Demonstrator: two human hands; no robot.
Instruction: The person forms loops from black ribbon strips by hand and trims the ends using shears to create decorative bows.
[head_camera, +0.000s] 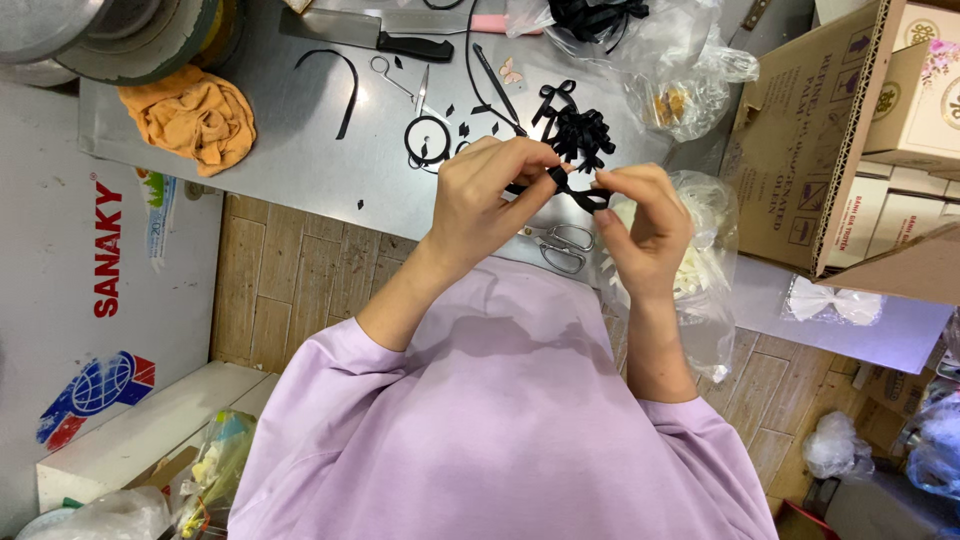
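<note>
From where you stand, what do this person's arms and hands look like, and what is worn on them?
Both hands, the left hand and the right hand, are bare: no gloves, rings or watch show. Loose lilac long sleeves are pushed up toward the elbows, leaving the forearms uncovered. The fingers have short, unpainted nails.

Black ribbon (578, 192): narrow, dark strip, folded into small loop, held up above near edge of metal table, pinched between fingertips of both hands. One end wrapped tight at left-hand side, loop bends toward right-hand side. Just beyond it, farther on table, pile of finished black ribbon bows (578, 132), bunched together, touching or overlapping in view.
</note>
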